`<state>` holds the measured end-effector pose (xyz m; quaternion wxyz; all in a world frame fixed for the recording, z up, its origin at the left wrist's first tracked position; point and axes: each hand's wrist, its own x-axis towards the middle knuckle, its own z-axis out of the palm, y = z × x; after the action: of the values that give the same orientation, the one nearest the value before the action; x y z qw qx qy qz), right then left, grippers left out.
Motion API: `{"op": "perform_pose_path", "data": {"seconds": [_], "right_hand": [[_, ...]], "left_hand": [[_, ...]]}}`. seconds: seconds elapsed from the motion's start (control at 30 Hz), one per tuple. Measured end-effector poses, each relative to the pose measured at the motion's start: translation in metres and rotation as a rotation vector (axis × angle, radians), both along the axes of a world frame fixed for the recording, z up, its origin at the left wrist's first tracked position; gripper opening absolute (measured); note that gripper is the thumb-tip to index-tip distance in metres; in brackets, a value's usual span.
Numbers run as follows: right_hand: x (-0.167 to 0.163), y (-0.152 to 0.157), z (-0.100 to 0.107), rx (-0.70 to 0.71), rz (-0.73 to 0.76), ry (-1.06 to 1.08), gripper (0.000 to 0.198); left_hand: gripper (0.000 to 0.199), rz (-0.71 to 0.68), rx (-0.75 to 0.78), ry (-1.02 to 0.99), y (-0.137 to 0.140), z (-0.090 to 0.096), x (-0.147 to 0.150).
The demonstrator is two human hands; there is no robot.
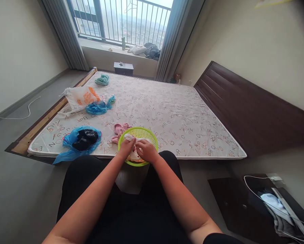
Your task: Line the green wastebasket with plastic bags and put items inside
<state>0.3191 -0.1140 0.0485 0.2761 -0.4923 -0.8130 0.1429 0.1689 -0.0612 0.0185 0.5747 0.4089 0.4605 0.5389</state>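
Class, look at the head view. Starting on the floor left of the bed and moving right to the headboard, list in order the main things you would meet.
White cable → blue bag holding a black bundle → green basket → dark headboard.

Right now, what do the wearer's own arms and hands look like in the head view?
Hands: left hand and right hand ungloved, no rings discernible. Left forearm and right forearm bare, no watch or cables visible. Black sleeve above the right elbow; left sleeve out of frame.
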Motion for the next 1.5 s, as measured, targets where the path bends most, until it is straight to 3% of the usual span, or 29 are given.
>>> {"op": "perform_pose_path", "data": {"seconds": [0.1,0.2,0.3,0.4,0.47,0.57,0.67,0.8,0.9,1.0,1.17,1.37,1.5], "right_hand": [[0.000,0.000,-0.003,0.059,0.037,-0.129,0.019],[0.002,0.001,-0.004,0.069,-0.035,-0.157,0.019],[0.004,0.003,-0.003,0.104,-0.164,-0.040,0.016],[0.006,0.010,-0.001,0.054,-0.172,0.143,0.016],[0.008,0.017,0.000,-0.046,-0.165,0.233,0.022],[0.010,0.027,0.001,-0.178,-0.294,0.312,0.025],[0.010,0.032,0.000,-0.455,-0.296,0.453,0.032],[0.011,0.033,-0.005,-0.922,-0.042,0.962,0.043],[0.018,0.035,-0.008,-1.049,0.075,1.214,0.047],[0.026,0.038,-0.010,-1.019,0.027,1.258,0.043],[0.032,0.045,-0.016,-0.861,-0.207,1.279,0.043],[0.054,0.059,-0.028,-0.540,-0.585,1.412,0.047],[0.069,0.063,-0.031,-0.403,-0.671,1.458,0.044]], "left_hand": [[0.013,-0.200,-0.019,-0.001,0.001,-0.003,-0.004],[0.015,-0.238,-0.021,-0.026,0.002,-0.003,-0.006],[0.022,-0.265,-0.031,0.002,0.001,0.002,-0.008],[0.018,-0.277,0.148,0.148,-0.001,0.008,-0.008],[0.012,-0.235,0.376,0.302,-0.004,0.011,-0.007],[0.009,-0.210,0.675,0.491,-0.008,0.013,-0.002],[0.017,-0.203,0.898,0.600,-0.012,0.011,0.003],[0.020,-0.180,1.023,0.739,-0.017,0.004,0.001],[0.023,-0.201,1.007,0.879,-0.018,0.000,-0.003],[0.027,-0.199,0.961,1.008,-0.019,-0.001,-0.005],[0.030,-0.223,0.902,1.031,-0.016,0.006,-0.007],[0.019,-0.183,0.854,0.987,-0.005,0.004,-0.028],[0.019,-0.177,0.811,0.970,-0.005,-0.006,-0.039]]}}
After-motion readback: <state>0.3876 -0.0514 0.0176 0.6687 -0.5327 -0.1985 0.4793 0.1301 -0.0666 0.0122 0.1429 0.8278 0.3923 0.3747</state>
